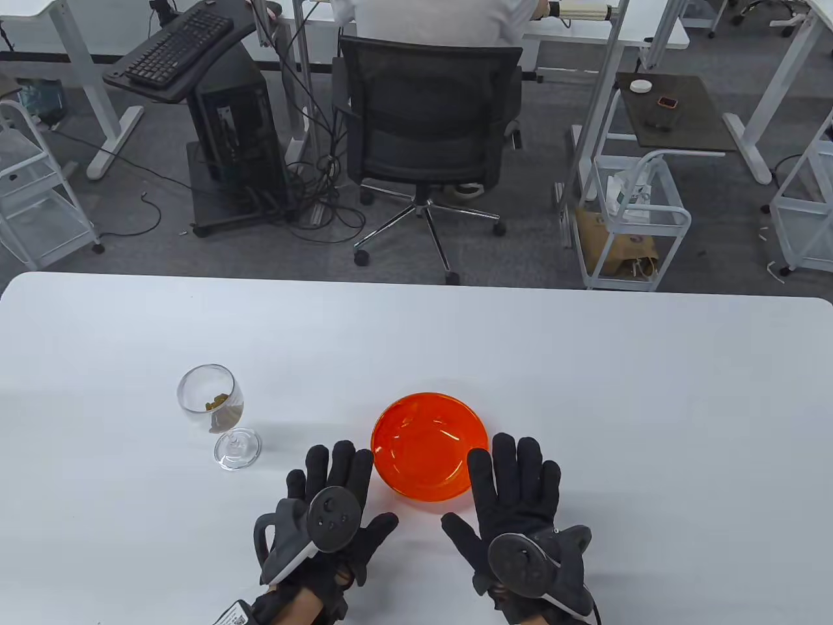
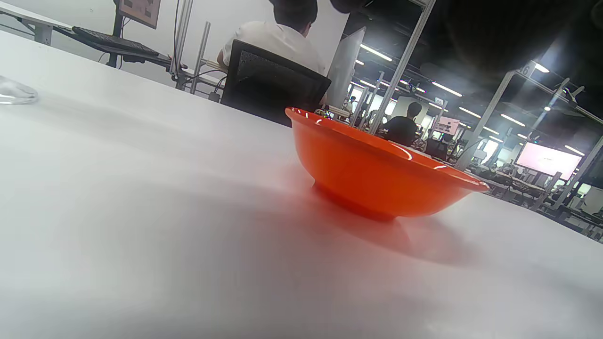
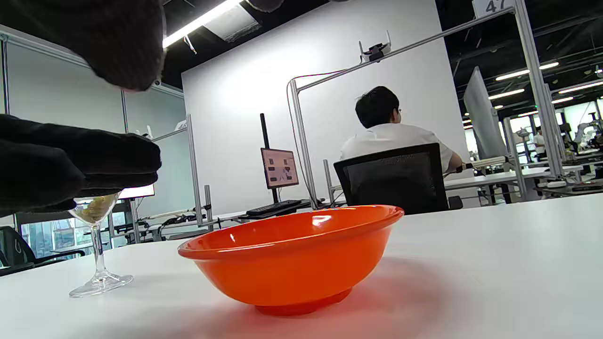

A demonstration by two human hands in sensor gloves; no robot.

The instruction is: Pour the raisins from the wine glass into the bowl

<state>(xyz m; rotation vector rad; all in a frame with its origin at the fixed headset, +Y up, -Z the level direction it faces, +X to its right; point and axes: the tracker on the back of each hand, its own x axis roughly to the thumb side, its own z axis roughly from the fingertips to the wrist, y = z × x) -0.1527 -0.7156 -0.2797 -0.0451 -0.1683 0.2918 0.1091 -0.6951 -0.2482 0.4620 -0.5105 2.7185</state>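
Observation:
A clear wine glass [image 1: 215, 410] stands upright on the white table [image 1: 586, 364], left of centre, with a few raisins [image 1: 221, 413] in its bowl. It also shows in the right wrist view [image 3: 96, 254]; only its foot [image 2: 14, 92] shows in the left wrist view. An empty orange bowl [image 1: 429, 444] sits right of it, also seen in the left wrist view [image 2: 372, 174] and the right wrist view [image 3: 292, 256]. My left hand [image 1: 338, 504] lies flat and open, palm down, just left of the bowl. My right hand [image 1: 514, 501] lies flat and open at the bowl's right rim. Neither holds anything.
Beyond the table's far edge stand a black office chair [image 1: 429, 130] with a seated person, a keyboard stand [image 1: 182, 52] and white carts [image 1: 634, 221]. The table bears only the glass and the bowl.

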